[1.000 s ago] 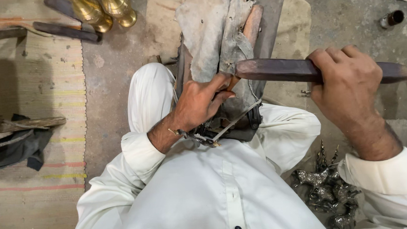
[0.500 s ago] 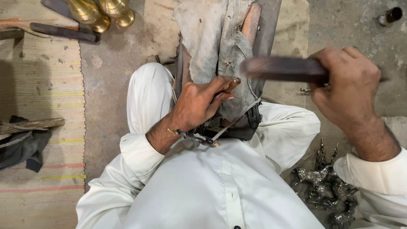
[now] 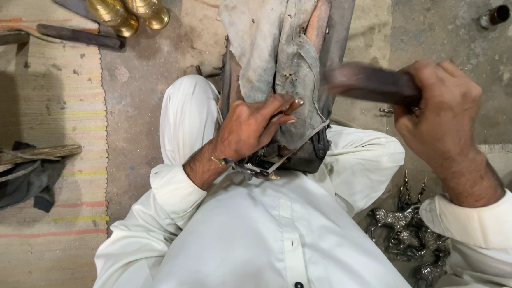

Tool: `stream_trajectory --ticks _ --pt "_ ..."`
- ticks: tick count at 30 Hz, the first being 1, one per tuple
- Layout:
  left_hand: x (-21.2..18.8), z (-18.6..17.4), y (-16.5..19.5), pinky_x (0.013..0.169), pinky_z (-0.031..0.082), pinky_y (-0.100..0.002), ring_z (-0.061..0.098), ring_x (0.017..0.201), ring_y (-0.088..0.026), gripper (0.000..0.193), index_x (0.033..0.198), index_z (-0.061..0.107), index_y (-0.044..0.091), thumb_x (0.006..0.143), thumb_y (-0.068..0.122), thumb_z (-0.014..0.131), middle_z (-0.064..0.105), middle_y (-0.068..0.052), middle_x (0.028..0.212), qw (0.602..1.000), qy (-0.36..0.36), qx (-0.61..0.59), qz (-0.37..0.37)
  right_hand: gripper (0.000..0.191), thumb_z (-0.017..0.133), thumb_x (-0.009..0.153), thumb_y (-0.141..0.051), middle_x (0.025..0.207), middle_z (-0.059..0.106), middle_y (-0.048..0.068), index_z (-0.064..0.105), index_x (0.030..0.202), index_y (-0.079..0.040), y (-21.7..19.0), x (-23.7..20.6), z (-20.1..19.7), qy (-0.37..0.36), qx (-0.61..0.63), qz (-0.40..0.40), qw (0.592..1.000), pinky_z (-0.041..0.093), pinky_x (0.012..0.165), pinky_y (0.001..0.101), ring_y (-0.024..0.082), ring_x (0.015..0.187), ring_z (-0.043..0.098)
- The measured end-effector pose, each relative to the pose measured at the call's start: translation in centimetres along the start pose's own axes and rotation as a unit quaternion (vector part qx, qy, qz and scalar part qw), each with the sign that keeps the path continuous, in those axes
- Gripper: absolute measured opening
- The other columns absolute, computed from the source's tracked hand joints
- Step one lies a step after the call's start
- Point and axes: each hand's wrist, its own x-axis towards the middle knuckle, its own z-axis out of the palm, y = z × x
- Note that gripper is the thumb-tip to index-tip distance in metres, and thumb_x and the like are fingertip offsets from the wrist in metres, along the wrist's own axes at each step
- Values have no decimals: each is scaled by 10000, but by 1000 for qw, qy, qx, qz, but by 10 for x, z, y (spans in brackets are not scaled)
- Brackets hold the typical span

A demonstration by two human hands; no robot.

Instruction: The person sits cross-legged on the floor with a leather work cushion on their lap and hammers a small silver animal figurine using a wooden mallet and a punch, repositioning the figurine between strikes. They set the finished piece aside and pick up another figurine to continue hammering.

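My left hand point(image 3: 249, 127) presses a small brass-coloured piece point(image 3: 293, 105) against a worn wooden block point(image 3: 289, 49) covered with torn grey cloth, which leans between my knees. My right hand point(image 3: 441, 114) grips a long dark flat file point(image 3: 369, 82), its blurred end lying across the block just right of the small piece. I sit on the ground in white clothes. A thin metal band circles my left wrist.
Shiny brass vessels point(image 3: 123, 10) and dark tools point(image 3: 78, 35) lie at the top left by a striped mat point(image 3: 46, 143). Small silvery metal figures point(image 3: 409, 235) are heaped by my right elbow. A small dark cylinder point(image 3: 494, 16) lies on the concrete at top right.
My right hand has drawn the file to the right across the block, so less of it reaches left. My left hand stays on the small piece.
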Motion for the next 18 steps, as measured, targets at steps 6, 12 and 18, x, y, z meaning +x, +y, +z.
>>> stream_trajectory --ticks 6,12,18 --pt "0 2 -1 637 578 -405 753 780 -305 367 1278 602 56 971 122 791 753 -115 885 999 -16 22 -37 216 747 856 1 931 684 69 694 1049 -81 5 -9 4 5 28 20 999 496 776 383 267 853 637" --pt "-1 0 0 728 621 -369 771 879 -281 326 1250 571 53 982 97 751 774 -121 1062 999 -2 4 35 203 742 882 17 994 689 69 664 1047 -74 5 -14 8 30 43 5 999 505 818 367 262 883 628" --pt "-1 -2 0 689 613 -371 770 849 -278 304 1224 596 39 977 85 768 765 -108 974 1000 -16 1 -12 227 772 835 29 922 683 97 688 1037 -34 -4 -11 -2 30 29 19 999 483 733 393 288 844 641"
